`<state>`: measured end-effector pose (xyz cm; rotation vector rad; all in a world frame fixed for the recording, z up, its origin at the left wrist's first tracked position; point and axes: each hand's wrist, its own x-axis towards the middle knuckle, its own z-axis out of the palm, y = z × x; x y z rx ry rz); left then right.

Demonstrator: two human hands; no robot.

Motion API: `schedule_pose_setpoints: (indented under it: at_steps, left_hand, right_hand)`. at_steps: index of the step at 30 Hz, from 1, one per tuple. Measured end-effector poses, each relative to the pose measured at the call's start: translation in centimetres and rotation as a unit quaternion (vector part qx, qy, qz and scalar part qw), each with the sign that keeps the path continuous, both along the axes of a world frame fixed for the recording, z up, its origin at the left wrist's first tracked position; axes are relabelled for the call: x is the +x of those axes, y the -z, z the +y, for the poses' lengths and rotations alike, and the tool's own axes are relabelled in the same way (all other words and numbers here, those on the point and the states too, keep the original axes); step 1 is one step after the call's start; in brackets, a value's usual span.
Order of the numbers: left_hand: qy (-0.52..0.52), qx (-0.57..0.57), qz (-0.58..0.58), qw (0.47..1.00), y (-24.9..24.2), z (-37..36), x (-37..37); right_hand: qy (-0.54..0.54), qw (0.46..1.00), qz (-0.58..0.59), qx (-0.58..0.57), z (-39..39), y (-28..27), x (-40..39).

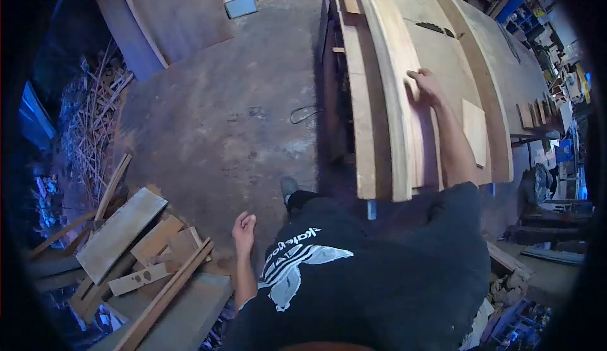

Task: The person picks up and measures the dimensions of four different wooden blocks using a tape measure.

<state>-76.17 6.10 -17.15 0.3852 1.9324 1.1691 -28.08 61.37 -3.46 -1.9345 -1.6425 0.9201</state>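
Observation:
My right hand (427, 88) reaches over a table saw, its fingers partly bent and apart, right at the edge of a long pale board (399, 41). Its shadow falls on the wood below. Farther along the saw table the dark toothed saw blade (431, 27) sticks up through the top. A long upright wooden rail (484, 76) runs along the right of the blade, and a small pale wood piece (473, 130) lies beside my forearm. My left hand (244, 229) hangs low at my side, holding nothing, with loosely curled fingers apart from the thumb.
Wood offcuts (152, 240) are stacked at the lower left, and a heap of thin scrap strips (95, 120) lies beyond. Large sheets (171, 19) lean at the back near a white box (240, 1). A thin cord loop (305, 113) lies on the concrete floor (215, 104).

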Motion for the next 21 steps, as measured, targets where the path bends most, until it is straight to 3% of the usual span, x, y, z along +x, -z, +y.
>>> schedule_pose_setpoints:
  at_steps: [1,6,8,15,21]
  left_hand:
    - [0.029,-0.002,0.014,0.999,-0.7,1.7,-1.6]
    - [0.089,-0.037,0.037,0.995,-0.8,8.7,-10.5]
    - [0.089,-0.038,0.025,0.995,-0.2,11.5,-13.4]
    - [0.195,-0.053,-0.014,0.979,1.4,26.0,-18.1]
    - [0.294,-0.007,0.023,0.955,3.8,42.1,-24.4]
  right_hand:
    - [-0.011,0.997,-0.074,-0.016,1.1,-0.4,0.1]
    - [0.028,0.991,-0.116,-0.055,1.6,-3.2,-2.2]
    - [0.049,0.988,-0.127,-0.072,4.1,-0.6,-0.6]
    - [0.090,0.968,-0.226,-0.056,4.4,-2.2,-3.0]
    - [0.136,0.971,-0.171,-0.093,4.2,-3.8,-5.1]
